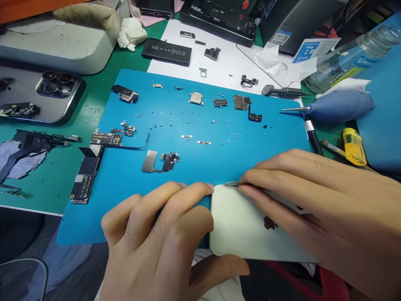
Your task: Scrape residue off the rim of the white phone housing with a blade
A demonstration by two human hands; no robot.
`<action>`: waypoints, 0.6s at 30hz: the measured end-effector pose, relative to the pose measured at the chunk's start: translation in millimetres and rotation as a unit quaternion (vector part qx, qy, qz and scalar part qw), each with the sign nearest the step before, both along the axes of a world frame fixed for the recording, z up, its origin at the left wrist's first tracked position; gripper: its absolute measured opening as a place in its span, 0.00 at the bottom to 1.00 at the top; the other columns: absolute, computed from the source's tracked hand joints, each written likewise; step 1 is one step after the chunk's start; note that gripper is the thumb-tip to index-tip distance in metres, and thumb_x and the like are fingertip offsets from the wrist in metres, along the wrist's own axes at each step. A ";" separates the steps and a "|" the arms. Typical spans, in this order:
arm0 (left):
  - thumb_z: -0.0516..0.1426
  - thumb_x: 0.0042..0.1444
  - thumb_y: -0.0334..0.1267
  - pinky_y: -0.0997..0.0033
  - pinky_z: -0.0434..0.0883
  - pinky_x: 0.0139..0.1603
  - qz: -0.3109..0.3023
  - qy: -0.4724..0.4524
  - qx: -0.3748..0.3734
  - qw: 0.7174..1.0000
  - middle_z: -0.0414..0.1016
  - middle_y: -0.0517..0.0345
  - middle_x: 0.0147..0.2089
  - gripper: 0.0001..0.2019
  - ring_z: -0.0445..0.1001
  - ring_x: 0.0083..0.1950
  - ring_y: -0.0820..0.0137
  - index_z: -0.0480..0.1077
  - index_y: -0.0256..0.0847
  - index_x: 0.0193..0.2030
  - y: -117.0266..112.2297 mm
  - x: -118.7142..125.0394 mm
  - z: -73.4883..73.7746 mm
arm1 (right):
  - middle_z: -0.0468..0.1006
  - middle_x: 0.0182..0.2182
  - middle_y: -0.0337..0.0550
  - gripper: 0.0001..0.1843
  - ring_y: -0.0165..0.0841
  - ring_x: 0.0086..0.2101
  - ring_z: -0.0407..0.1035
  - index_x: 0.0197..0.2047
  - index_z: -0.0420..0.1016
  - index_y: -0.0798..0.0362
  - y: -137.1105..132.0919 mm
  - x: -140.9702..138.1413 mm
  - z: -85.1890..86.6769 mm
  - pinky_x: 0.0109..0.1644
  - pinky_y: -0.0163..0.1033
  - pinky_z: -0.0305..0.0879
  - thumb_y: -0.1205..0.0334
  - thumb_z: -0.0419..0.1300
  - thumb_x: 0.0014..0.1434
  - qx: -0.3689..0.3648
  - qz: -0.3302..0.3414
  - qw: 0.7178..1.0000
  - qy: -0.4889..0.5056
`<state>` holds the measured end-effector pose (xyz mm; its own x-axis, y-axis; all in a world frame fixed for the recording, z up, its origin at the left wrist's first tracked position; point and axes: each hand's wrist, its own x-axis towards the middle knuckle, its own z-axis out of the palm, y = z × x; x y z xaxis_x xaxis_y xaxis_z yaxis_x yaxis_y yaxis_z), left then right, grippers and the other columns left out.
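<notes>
A white phone back shell (241, 228) with a dark logo lies at the near edge of the blue work mat (175, 184). My left hand (156, 246) grips the shell's left end, fingers curled over its top corner and thumb under its near edge. My right hand (326, 209) rests over the shell's right part. Its fingertips pinch a small thin metal piece (232, 183) against the shell's top edge. What that piece is I cannot make out.
On the mat lie a logic board (89, 167), flex cables (163, 161), metal shields (241, 101) and several tiny screws. Behind it: a black battery (167, 51), camera module (212, 53), screwdriver (282, 90), blue air blower (340, 105). A dark phone (40, 94) lies left.
</notes>
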<state>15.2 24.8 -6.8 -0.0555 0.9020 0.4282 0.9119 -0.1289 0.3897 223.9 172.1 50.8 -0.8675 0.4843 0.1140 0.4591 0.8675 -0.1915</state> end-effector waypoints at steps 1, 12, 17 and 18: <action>0.58 0.74 0.69 0.45 0.59 0.63 -0.002 0.001 -0.003 1.000 0.87 0.68 0.59 0.20 0.76 0.63 0.57 0.69 0.57 0.51 0.0 -0.5 -0.5 | 0.83 0.45 0.37 0.15 0.35 0.44 0.75 0.51 0.80 0.49 1.8 -0.2 0.9 0.45 0.48 0.65 0.59 0.52 0.85 -0.011 0.003 1.000 0.004; 0.56 0.76 0.66 0.42 0.59 0.53 0.022 -0.009 -0.048 0.999 0.88 0.70 0.58 0.17 0.80 0.60 0.56 0.66 0.58 0.51 -1.1 4.7 4.7 | 0.85 0.46 0.34 0.08 0.32 0.43 0.80 0.49 0.80 0.44 11.7 -3.8 4.7 0.47 0.41 0.72 0.60 0.60 0.82 -0.070 0.004 0.997 0.033; 0.57 0.75 0.66 0.42 0.58 0.52 0.020 -0.022 -0.056 0.998 0.88 0.66 0.57 0.17 0.79 0.60 0.52 0.67 0.58 0.52 -2.2 6.7 8.3 | 0.86 0.44 0.31 0.09 0.33 0.42 0.81 0.49 0.83 0.40 15.0 -4.7 4.1 0.46 0.40 0.74 0.56 0.60 0.82 -0.084 -0.020 0.995 0.040; 0.56 0.76 0.66 0.42 0.58 0.53 0.022 -0.022 -0.059 0.998 0.88 0.66 0.57 0.17 0.79 0.59 0.53 0.67 0.58 0.52 -2.1 6.8 9.0 | 0.87 0.44 0.31 0.09 0.33 0.42 0.81 0.50 0.84 0.40 16.0 -4.8 3.9 0.46 0.39 0.75 0.56 0.61 0.81 -0.086 -0.019 0.995 0.043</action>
<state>22.0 22.7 2.1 -0.1128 0.9420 0.3162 0.8970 -0.0403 0.4403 219.1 188.1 54.7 -0.8385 0.5356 0.1005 0.4666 0.8009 -0.3753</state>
